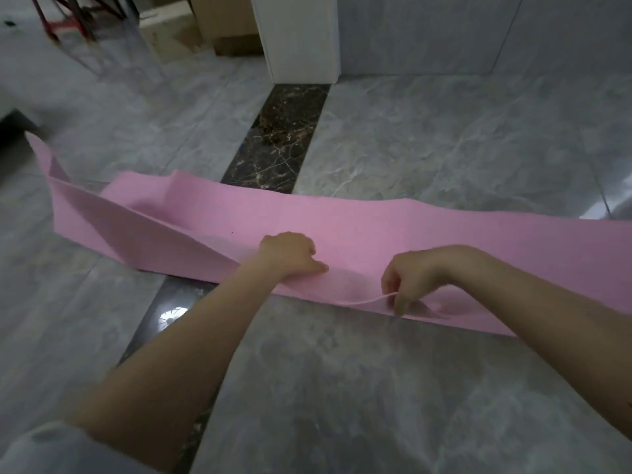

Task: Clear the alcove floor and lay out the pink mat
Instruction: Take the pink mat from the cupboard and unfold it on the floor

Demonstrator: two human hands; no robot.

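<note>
The glossy grey marble-pattern tiled floor (pixel 393 388) carries a dark brown veined stone strip (pixel 280 138) running away from the viewer toward a white square pillar (pixel 297 35). The thin, flexible pink foam mat (pixel 342 220) lies across this strip, folded lengthwise, its left end kinked and raised. The left hand (pixel 290 254) clenches the near edge. The right hand (pixel 410 278) pinches the upper layer's edge, lifted clear of the lower layer. Recommended: draw both hands back evenly to open the fold, keeping the soft sheet low to avoid creasing.
</note>
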